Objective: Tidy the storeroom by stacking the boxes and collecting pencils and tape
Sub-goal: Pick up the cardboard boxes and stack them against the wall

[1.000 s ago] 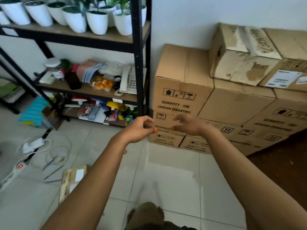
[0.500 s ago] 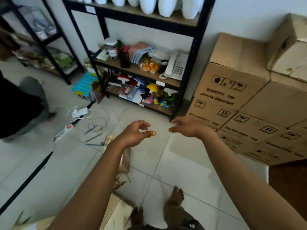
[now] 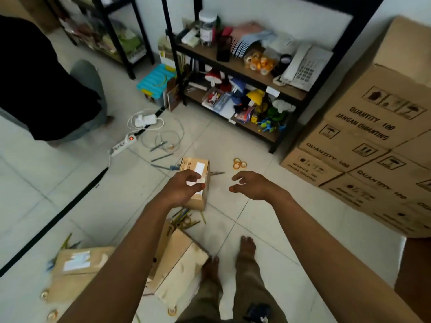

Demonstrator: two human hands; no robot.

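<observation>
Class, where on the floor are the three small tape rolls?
The tape rolls lie clustered on the tiles just beyond the right hand, right of the small cardboard box.

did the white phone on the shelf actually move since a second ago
No. The white phone still lies at the right end of the same shelf board, beside the black upright; only the camera tilted down.
</observation>
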